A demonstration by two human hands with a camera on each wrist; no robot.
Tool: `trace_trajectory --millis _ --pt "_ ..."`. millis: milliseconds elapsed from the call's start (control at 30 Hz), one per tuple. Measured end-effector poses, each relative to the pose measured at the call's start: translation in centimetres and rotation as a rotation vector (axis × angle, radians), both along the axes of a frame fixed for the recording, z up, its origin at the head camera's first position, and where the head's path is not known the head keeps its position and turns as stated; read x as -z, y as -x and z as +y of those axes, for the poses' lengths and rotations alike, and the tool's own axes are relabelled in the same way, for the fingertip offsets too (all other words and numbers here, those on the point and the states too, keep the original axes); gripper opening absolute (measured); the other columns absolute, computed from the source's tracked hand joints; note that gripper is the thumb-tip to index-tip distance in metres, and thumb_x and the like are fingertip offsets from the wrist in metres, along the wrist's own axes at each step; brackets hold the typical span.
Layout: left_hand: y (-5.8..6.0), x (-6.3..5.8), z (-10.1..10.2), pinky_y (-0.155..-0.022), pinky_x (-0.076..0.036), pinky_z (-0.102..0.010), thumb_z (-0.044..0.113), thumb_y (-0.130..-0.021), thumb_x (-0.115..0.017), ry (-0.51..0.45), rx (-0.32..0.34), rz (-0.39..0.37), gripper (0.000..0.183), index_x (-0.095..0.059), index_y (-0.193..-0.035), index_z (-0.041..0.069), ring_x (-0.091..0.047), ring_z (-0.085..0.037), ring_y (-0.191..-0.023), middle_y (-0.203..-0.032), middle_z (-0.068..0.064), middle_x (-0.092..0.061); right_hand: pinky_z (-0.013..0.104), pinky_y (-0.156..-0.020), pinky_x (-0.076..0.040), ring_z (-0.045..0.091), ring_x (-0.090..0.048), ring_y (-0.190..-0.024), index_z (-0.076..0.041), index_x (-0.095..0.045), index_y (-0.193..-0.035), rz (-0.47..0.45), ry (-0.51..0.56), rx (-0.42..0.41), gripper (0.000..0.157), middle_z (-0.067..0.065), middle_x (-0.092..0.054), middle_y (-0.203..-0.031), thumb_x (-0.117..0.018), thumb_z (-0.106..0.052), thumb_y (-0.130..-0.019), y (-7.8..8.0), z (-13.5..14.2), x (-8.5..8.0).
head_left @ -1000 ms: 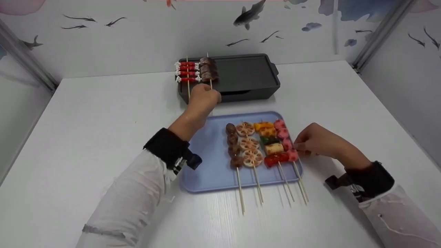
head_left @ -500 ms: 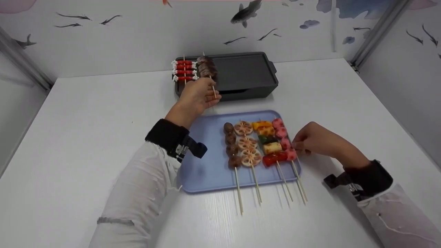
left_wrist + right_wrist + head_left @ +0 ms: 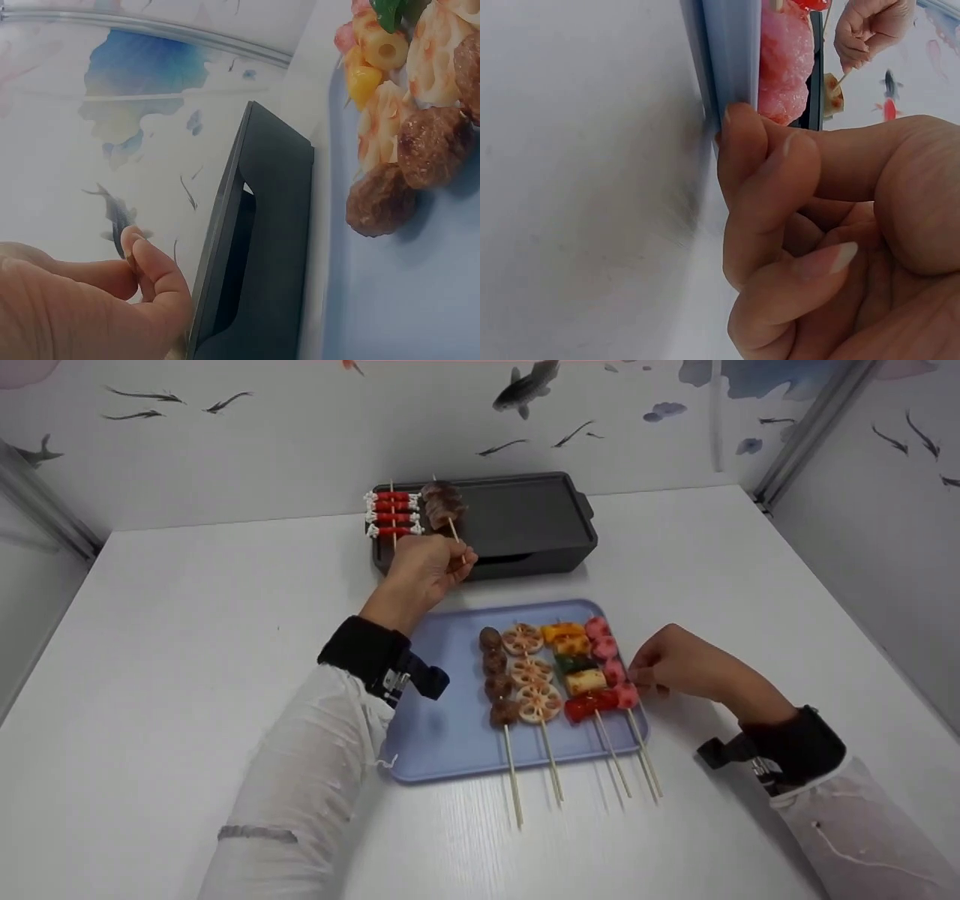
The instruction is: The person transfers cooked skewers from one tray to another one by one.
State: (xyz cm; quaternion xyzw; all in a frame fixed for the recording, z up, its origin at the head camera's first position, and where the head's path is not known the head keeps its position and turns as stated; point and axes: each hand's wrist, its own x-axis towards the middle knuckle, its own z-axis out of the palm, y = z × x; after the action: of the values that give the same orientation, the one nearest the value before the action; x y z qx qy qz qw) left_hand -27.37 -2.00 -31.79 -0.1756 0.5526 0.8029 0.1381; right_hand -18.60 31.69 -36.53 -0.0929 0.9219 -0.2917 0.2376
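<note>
My left hand [image 3: 425, 565] pinches the wooden-stick skewer [image 3: 454, 530], brown meat [image 3: 442, 504] at eleven o'clock; my right hand [image 3: 679, 661] pinches the pale-blue rectangular tray [image 3: 446, 741].

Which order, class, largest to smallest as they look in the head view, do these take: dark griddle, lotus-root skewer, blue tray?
1. Blue tray
2. Dark griddle
3. Lotus-root skewer

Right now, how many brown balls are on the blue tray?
4 brown balls, skewered in one row on the tray, beside the lotus slices. None looks hidden.
</note>
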Motion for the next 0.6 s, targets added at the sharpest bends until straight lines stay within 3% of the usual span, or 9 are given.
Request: trace_trajectory --millis 233,600 --pt "-0.1 0.0 0.6 -0.063 -0.057 -0.023 -0.008 -0.101 -0.061 0.082 0.023 0.057 0.033 -0.062 -0.133 -0.013 -0.065 -0.018 -0.072 -0.101 -0.017 -0.066 0.031 -0.058 -0.038 0.017 -0.051 -0.063 -0.004 -0.079 -0.092 0.001 -0.002 -0.002 0.017 0.0 -0.058 -0.064 -0.069 -0.016 -0.1 -0.1 0.1 0.0" --pt "-1.6 -1.0 0.0 -0.069 -0.061 -0.023 -0.008 -0.101 -0.063 0.143 0.076 0.11 0.029 -0.064 -0.129 -0.016 -0.069 -0.019 -0.075 -0.103 -0.019 -0.067 0.03 -0.058 -0.04 0.017 -0.051 -0.063 -0.004 -0.079 -0.092 0.014 0.004 -0.019 0.017 -0.001 -0.059 -0.064 -0.069 -0.016 -0.1 0.0 -0.1 -0.1"
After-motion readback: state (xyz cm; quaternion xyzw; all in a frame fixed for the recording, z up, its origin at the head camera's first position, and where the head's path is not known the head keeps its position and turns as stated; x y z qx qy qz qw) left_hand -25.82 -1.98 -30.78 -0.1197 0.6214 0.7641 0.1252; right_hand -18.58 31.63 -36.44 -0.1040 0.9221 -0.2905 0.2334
